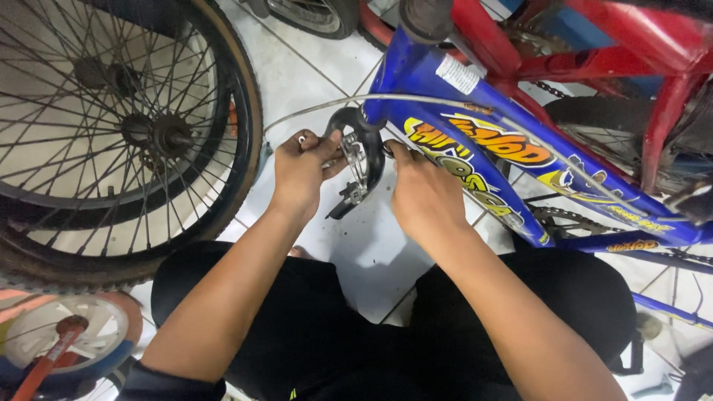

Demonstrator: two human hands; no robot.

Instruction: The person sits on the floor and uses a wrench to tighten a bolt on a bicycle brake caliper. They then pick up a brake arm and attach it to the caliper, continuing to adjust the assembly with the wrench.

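A blue bicycle frame [520,156] with yellow lettering lies across the upper right. A black brake caliper [362,160] hangs from its fork end at the centre. My left hand [301,174] grips the caliper's left arm, thumb pressed on it, with a small silver part at the fingertips. My right hand [423,193] holds the caliper's right side where it meets the frame. A thin brake cable [327,108] curves from the caliper toward the upper left and along the frame.
Spoked wheels with tyres [126,141] lean at the left. A red bicycle frame [594,52] sits behind the blue one, with a chain [564,219] and sprocket below. A small colourful wheel [67,334] lies at bottom left. White tiled floor [364,252] shows between my knees.
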